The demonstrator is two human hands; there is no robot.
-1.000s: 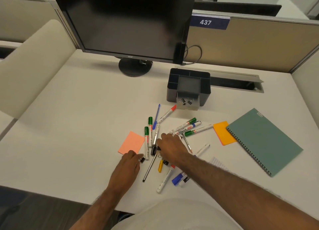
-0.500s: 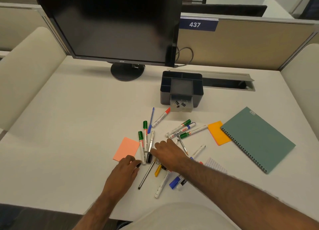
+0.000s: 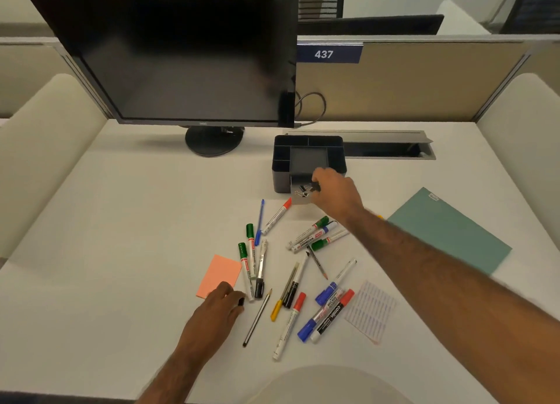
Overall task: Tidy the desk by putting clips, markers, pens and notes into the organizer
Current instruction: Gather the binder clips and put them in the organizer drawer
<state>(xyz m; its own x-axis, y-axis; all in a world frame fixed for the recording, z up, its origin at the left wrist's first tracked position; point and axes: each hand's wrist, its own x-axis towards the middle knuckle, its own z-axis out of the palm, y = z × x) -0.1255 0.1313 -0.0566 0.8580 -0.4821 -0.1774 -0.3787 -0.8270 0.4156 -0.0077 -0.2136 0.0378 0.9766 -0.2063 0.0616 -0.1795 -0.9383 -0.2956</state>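
Observation:
The black desk organizer (image 3: 280,152) stands behind the scattered items, its small front drawer (image 3: 298,202) pulled out with binder clips (image 3: 302,190) in it. My right hand (image 3: 336,193) reaches over that drawer and pinches a black binder clip (image 3: 316,187) just above it. My left hand (image 3: 216,308) rests on the desk near the front, its fingertips pinching a small black clip (image 3: 241,301). Several markers and pens (image 3: 312,236) lie loose between the hands. A salmon sticky note pad (image 3: 219,273) sits by my left hand.
A dark monitor (image 3: 181,58) stands at the back left on its round foot (image 3: 213,141). A teal spiral notebook (image 3: 451,230) lies to the right under my forearm. A white label sheet (image 3: 371,311) lies front right. A cable slot (image 3: 388,149) runs behind the organizer.
My right hand left the pile of pens and moved up to the organizer's drawer with a black binder clip. My left hand stayed put by the salmon pad.

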